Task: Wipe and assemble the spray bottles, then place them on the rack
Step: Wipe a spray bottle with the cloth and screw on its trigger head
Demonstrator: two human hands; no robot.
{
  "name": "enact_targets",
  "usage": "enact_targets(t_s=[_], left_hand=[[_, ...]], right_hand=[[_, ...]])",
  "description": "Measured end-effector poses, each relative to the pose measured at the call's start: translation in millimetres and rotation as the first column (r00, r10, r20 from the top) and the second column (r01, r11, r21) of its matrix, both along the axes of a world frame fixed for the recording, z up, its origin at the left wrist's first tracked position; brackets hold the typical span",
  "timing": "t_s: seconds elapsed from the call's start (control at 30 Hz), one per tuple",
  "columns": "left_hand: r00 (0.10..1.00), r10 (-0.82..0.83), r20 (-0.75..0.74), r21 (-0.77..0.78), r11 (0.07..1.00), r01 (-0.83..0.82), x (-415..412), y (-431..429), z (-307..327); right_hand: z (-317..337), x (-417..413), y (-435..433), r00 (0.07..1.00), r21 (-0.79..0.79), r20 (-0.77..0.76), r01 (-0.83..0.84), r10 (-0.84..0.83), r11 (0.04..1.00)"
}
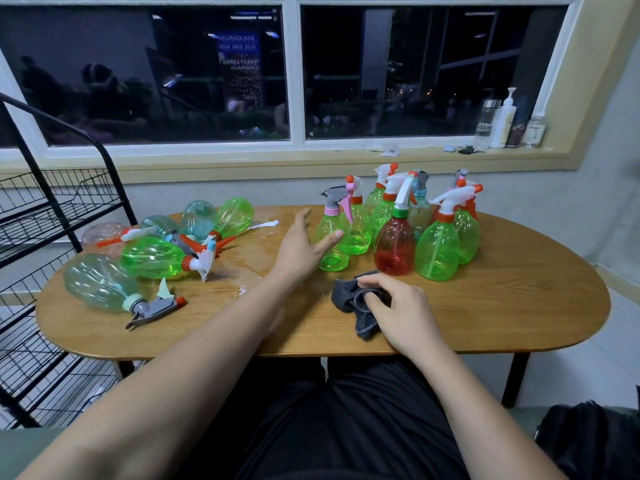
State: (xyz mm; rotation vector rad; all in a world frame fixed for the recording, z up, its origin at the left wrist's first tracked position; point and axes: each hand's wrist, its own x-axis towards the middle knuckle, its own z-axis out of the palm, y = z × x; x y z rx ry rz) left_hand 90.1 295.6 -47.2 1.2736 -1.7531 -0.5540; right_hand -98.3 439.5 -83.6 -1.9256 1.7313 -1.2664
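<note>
Just beyond my spread left hand (300,249) stands the pink-collared green spray bottle (334,259); likely light, slick, so I'd grip its neck. My right hand (403,311) clutches the grey cloth (346,296).

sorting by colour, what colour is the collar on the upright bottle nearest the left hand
Pink collar under a grey spray head; head view shows it.

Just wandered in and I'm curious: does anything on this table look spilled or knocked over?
Yes. Water glistens in patches on the table, left of centre. At the left, several spray bottles lie on their sides, while the upright bottles at the right stand in a neat group. Nothing looks broken.
</note>
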Motion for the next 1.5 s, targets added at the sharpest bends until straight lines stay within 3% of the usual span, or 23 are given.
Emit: enact_targets(t_s=[0.1, 0.33, 0.53, 0.63, 0.8, 1.13, 1.5], left_hand=[[1.000, 0.024, 0.006, -0.057, 0.998, -0.024, 12, 19, 14], [0.944, 0.186, 0.272, -0.256, 0.960, -0.116, 79, 60, 29], [0.870, 0.362, 0.334, -0.301, 0.916, -0.266, 151, 73, 15], [0.787, 0.495, 0.368, -0.320, 0.862, -0.393, 181, 80, 4], [0.685, 0.582, 0.438, -0.252, 0.811, -0.528, 213, 89, -20], [0.701, 0.524, 0.484, -0.264, 0.851, -0.454, 205, 110, -38], [0.815, 0.287, 0.504, -0.278, 0.947, -0.161, 119, 142, -35]], right_hand=[[0, -1, 1, 1.000, -0.007, 0.002, 0.006, -0.006, 1.000], [0, 0, 2, 1.000, 0.015, -0.011, -0.002, 0.002, 1.000], [0, 1, 1, 1.000, 0.026, -0.024, -0.001, 0.002, 1.000], [0, 1, 1, 1.000, 0.021, -0.026, -0.001, 0.002, 1.000], [0, 2, 1, 1.000, 0.024, -0.030, -0.006, 0.007, 1.000], [-1, 2, 0, 1.000, 0.023, -0.027, 0.000, 0.000, 1.000], [-1, 3, 1, 1.000, 0.025, -0.018, 0.007, -0.007, 1.000]])
